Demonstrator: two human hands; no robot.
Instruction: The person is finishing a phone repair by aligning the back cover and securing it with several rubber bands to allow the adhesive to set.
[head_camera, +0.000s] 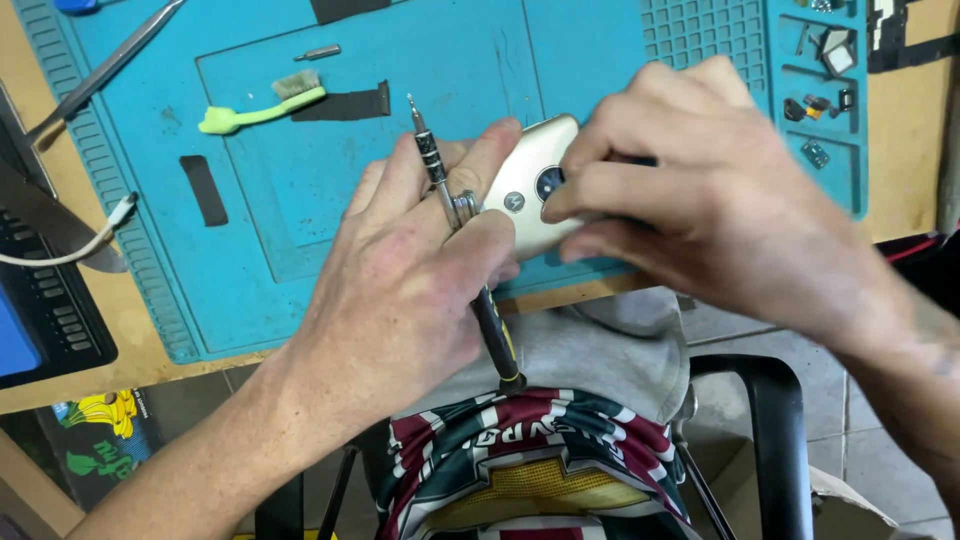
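Gold phone (528, 190), teal mat (300, 200), lime-green brush (262, 106), maroon-green-white striped shirt (520, 450).

A single head-worn camera looks steeply down from above the person's own lap, close over the near edge of the teal silicone work mat (300, 250) on the wooden bench (900, 130). It faces forward across the bench; the black chair frame (780, 440) shows below.

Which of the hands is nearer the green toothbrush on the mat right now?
Left. The left hand lies just right of and below the green toothbrush, holding a screwdriver; the right hand is farther right, gripping the gold phone.
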